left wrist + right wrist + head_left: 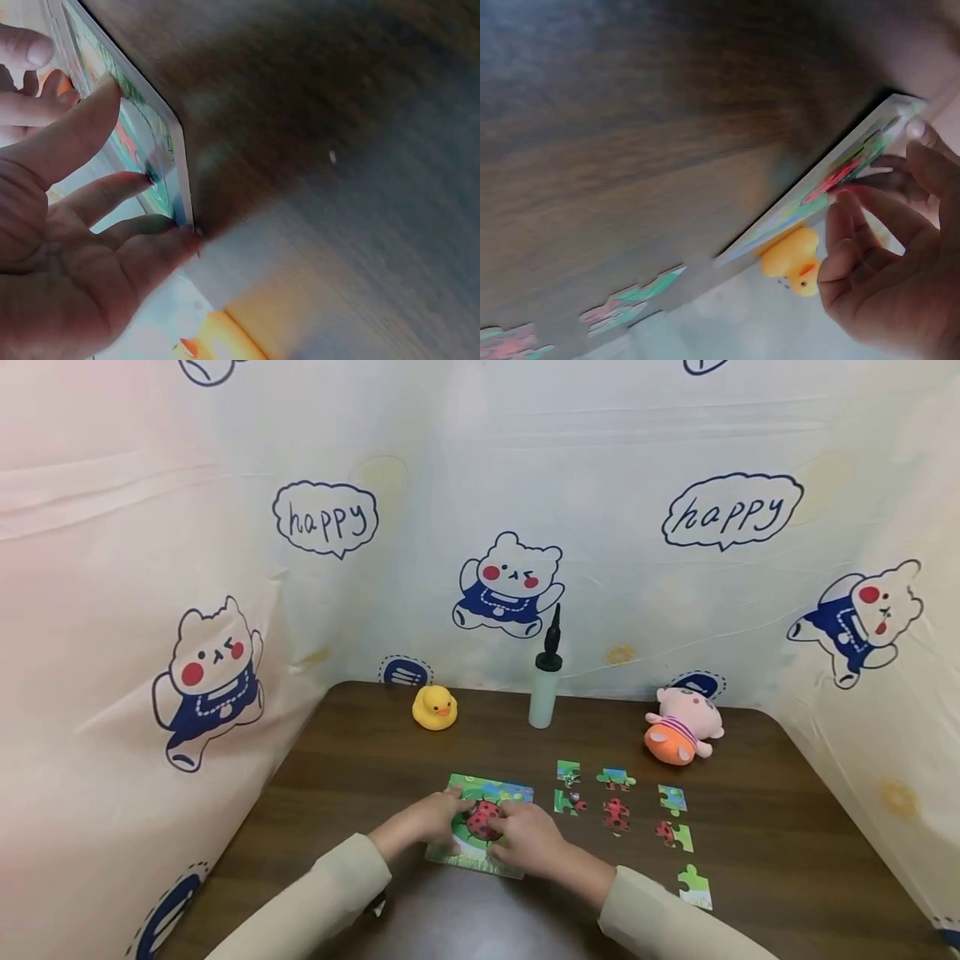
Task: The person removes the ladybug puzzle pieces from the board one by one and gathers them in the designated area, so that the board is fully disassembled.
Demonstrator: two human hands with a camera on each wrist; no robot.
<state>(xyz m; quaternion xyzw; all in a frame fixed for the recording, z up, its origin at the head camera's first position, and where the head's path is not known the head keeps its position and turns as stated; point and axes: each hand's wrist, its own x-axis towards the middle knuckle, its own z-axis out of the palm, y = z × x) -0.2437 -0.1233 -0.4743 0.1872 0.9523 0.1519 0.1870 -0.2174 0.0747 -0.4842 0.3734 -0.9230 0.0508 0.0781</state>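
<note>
A puzzle board [480, 862] with a red ladybug picture on green lies on the brown table in front of me. My left hand [431, 820] is over its left half; in the left wrist view the thumb [94, 124] and fingertips touch the board's face and edge. On the right half rests my right hand [531, 839], its index fingertip on the ladybug picture in the right wrist view. The thumb of that hand is extended, and its other fingers are bent with nothing seen in them. Parts of the picture are hidden under both hands.
Several loose puzzle pieces [617, 814] lie right of the board. Along the back of the table [360, 727] stand a yellow rubber duck [434, 708] and a pale green hand pump [543, 693] with a black top. A pink plush toy [684, 727] lies at back right.
</note>
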